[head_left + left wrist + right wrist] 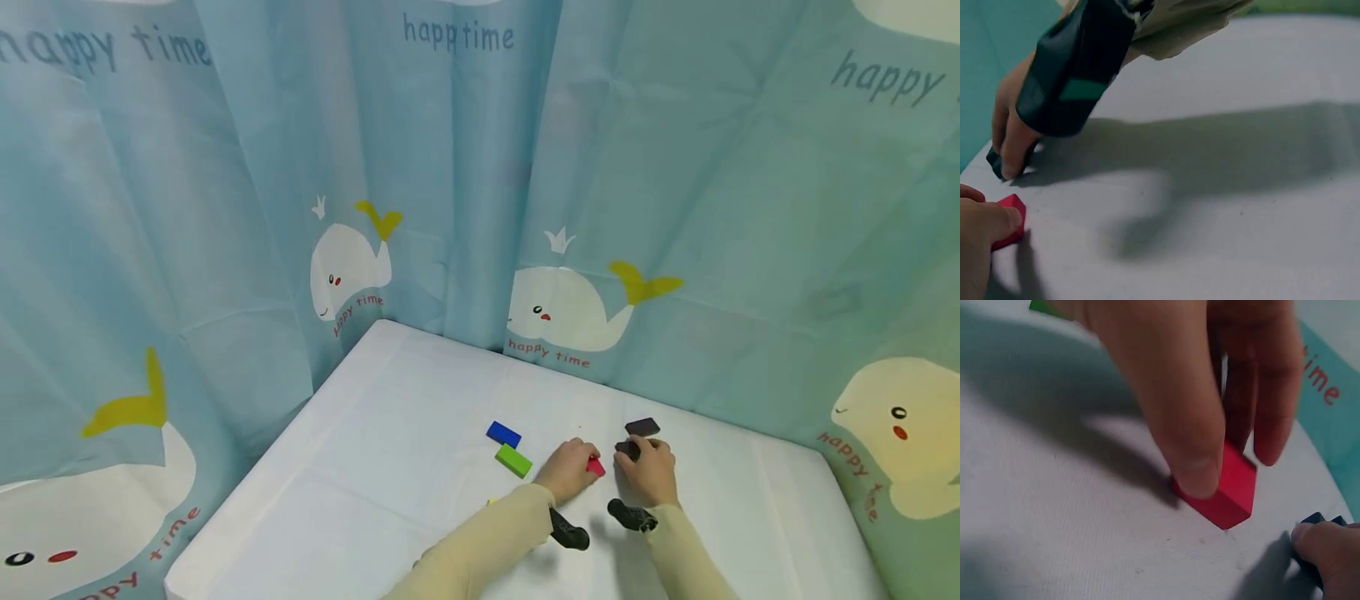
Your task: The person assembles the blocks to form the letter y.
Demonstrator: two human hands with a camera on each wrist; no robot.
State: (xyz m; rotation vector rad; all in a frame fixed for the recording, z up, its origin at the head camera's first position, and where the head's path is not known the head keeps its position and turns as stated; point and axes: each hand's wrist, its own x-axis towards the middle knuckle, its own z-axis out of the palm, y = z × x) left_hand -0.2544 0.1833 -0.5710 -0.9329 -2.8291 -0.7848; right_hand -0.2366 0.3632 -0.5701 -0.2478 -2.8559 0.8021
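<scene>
Our left grip [567,469] pinches the red block [596,467], our right grip [652,473] a black block [627,451]; we seem to be placing them, and the next move likely needs careful alignment.

In the head view, your left sleeve [480,546] hides all but a sliver of a yellow thing [492,502], so you can't tell its shape. Your left hand [568,469] covers part of the red block [596,467], your right hand [652,470] part of a dark block [627,451]. The bottom edge cuts off the counter [337,467]; in your right wrist view, the top edge crops the green block [1046,307].
</scene>
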